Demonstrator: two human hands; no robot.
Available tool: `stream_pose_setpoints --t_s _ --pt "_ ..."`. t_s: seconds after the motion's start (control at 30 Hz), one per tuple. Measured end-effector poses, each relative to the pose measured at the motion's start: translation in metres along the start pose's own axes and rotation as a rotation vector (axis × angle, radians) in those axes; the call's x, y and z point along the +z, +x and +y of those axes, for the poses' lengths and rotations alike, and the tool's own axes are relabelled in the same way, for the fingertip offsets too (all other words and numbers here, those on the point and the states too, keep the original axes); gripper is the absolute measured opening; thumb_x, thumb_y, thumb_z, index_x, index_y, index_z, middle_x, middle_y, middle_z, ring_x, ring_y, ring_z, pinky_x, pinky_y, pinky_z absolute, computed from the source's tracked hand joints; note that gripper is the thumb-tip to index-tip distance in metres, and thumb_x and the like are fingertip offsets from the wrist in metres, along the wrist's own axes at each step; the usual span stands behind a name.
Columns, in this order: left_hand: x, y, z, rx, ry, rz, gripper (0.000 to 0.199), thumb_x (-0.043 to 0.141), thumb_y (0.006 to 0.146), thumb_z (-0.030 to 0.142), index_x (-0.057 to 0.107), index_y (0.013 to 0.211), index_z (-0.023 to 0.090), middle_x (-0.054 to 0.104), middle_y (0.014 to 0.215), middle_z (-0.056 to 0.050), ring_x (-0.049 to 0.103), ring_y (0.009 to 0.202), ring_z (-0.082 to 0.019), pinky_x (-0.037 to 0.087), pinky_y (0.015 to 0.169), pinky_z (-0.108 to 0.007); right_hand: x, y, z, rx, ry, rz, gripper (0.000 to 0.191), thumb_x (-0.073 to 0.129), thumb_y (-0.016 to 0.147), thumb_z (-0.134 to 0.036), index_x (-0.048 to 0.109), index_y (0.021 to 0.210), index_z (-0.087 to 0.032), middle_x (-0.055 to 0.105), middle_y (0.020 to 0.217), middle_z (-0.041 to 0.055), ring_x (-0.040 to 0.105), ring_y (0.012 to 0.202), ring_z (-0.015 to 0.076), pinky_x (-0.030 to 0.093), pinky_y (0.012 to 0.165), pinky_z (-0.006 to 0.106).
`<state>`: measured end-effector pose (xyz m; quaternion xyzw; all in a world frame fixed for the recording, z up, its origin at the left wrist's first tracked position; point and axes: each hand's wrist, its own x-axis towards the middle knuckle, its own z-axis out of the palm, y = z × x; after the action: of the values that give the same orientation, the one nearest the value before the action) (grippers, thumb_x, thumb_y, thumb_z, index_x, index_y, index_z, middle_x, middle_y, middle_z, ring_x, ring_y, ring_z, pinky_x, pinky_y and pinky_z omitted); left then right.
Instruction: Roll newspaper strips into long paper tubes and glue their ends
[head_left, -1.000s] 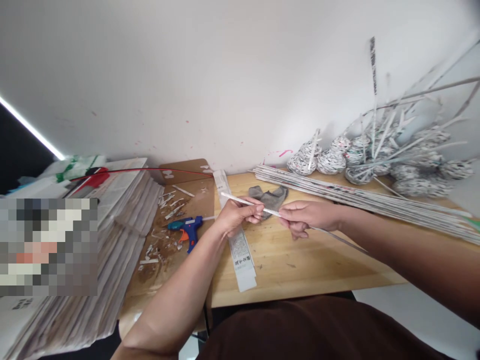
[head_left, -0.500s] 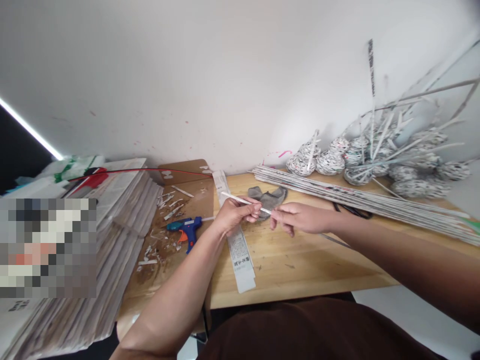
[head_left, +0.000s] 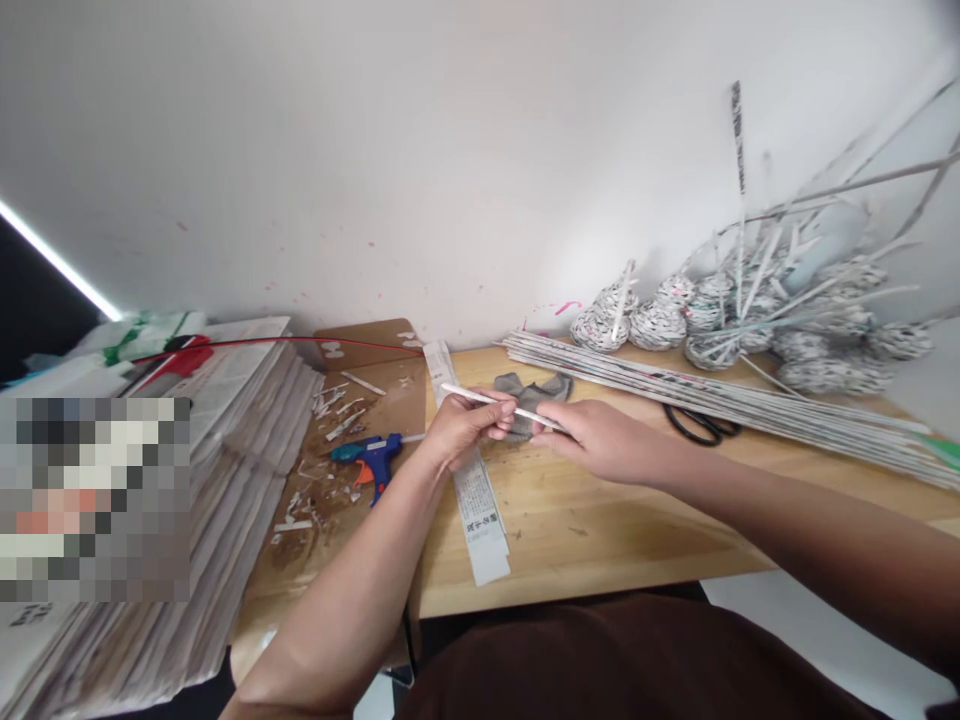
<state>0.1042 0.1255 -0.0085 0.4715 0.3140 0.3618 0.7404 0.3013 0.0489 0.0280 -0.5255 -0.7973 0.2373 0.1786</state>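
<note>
Between my two hands runs a thin white rolled paper tube (head_left: 470,394), slanting down to the right. My left hand (head_left: 476,428) pinches it near its upper left end. Farther along, my right hand (head_left: 581,432) has its fingers closed round the tube's right part, which is partly hidden by the palm. Beneath my left hand lie strips of printed newspaper (head_left: 484,515), stretching from the back of the table toward its front edge. A grey cloth (head_left: 556,388) lies just behind my hands, partly covered by them.
A blue glue gun (head_left: 382,460) and paper scraps (head_left: 300,515) lie on a brown board at left. Tall newspaper stacks (head_left: 247,480) stand beyond. Long paper tubes (head_left: 675,390) cross the right side, with black-handled scissors (head_left: 694,425) under them. Woven paper shapes (head_left: 660,325) line the wall.
My right hand has turned and closed more fully round the tube's right part. My left hand keeps its pinch in nearly the same place.
</note>
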Motion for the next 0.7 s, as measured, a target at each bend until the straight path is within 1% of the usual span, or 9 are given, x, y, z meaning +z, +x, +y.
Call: stream_pose_setpoints --t_s 0.07,0.13,0.2,0.3,0.37,0.43,0.57,0.63,0.7 --pt "-0.001 0.001 0.000 0.014 -0.013 0.028 0.033 0.085 0.059 0.029 0.070 0.080 0.009 0.064 0.060 -0.002 0.057 0.050 -0.008 0.043 0.045 -0.017 0.004 0.000 -0.005 -0.045 -0.221 0.121 0.022 0.045 0.094 -0.034 0.056 0.091 -0.016 0.061 0.079 0.0074 0.054 0.070 0.0186 0.032 0.063 0.029" --pt "-0.002 0.002 0.000 0.033 -0.023 0.052 0.032 0.084 0.059 0.030 0.070 0.078 0.009 0.063 0.059 -0.002 0.056 0.050 -0.007 0.043 0.045 -0.016 0.006 0.001 -0.005 -0.027 -0.254 0.155 0.022 0.043 0.094 -0.032 0.056 0.087 -0.016 0.060 0.075 0.0072 0.054 0.069 0.0187 0.032 0.063 0.029" --pt "-0.002 0.001 0.002 0.054 -0.026 0.047 0.031 0.085 0.059 0.030 0.069 0.076 0.009 0.064 0.058 -0.003 0.057 0.050 -0.008 0.044 0.047 -0.017 0.006 0.002 0.000 0.035 -0.061 0.086 0.026 0.041 0.095 -0.036 0.054 0.084 -0.017 0.056 0.069 0.0039 0.053 0.063 0.0168 0.034 0.062 0.028" --pt "-0.002 0.000 0.004 0.066 -0.025 0.013 0.032 0.085 0.057 0.029 0.069 0.075 0.008 0.065 0.059 -0.004 0.059 0.052 -0.009 0.046 0.048 -0.019 0.001 0.003 0.011 0.148 0.485 -0.217 0.036 0.034 0.096 -0.048 0.048 0.080 -0.019 0.039 0.052 -0.0058 0.048 0.049 0.0127 0.040 0.059 0.028" --pt "-0.001 -0.001 0.005 0.064 -0.023 0.012 0.032 0.085 0.058 0.029 0.070 0.076 0.009 0.065 0.059 -0.004 0.059 0.052 -0.009 0.046 0.048 -0.018 -0.003 0.003 0.014 0.186 0.685 -0.366 0.041 0.034 0.094 -0.054 0.048 0.078 -0.019 0.031 0.048 -0.0088 0.044 0.044 0.0112 0.042 0.058 0.028" --pt "-0.001 0.000 0.004 0.060 -0.020 0.025 0.032 0.085 0.058 0.029 0.070 0.078 0.009 0.065 0.059 -0.003 0.059 0.051 -0.009 0.046 0.047 -0.018 -0.005 0.004 0.011 0.184 0.631 -0.334 0.043 0.038 0.092 -0.057 0.053 0.082 -0.017 0.040 0.051 -0.0066 0.047 0.048 0.0113 0.043 0.059 0.028" --pt "-0.002 0.000 0.002 0.055 -0.006 0.031 0.032 0.085 0.059 0.030 0.069 0.079 0.010 0.066 0.061 -0.003 0.058 0.050 -0.009 0.044 0.045 -0.018 -0.002 0.007 0.001 0.162 0.436 -0.092 0.043 0.043 0.091 -0.056 0.059 0.087 -0.016 0.052 0.060 -0.0014 0.051 0.055 0.0119 0.041 0.059 0.027" --pt "-0.002 0.000 0.002 0.063 -0.002 0.020 0.031 0.084 0.060 0.030 0.070 0.078 0.010 0.066 0.060 -0.003 0.059 0.050 -0.009 0.045 0.046 -0.018 0.002 0.008 0.001 0.180 0.582 -0.121 0.043 0.044 0.091 -0.056 0.056 0.079 -0.016 0.045 0.054 -0.0044 0.046 0.050 0.0104 0.040 0.056 0.026" --pt "-0.002 -0.001 0.003 0.074 -0.008 0.005 0.030 0.084 0.059 0.029 0.070 0.077 0.010 0.065 0.059 -0.004 0.059 0.051 -0.010 0.047 0.048 -0.019 0.004 0.008 0.005 0.204 0.851 -0.266 0.043 0.045 0.090 -0.057 0.049 0.073 -0.018 0.035 0.047 -0.0084 0.040 0.044 0.0094 0.041 0.055 0.027"
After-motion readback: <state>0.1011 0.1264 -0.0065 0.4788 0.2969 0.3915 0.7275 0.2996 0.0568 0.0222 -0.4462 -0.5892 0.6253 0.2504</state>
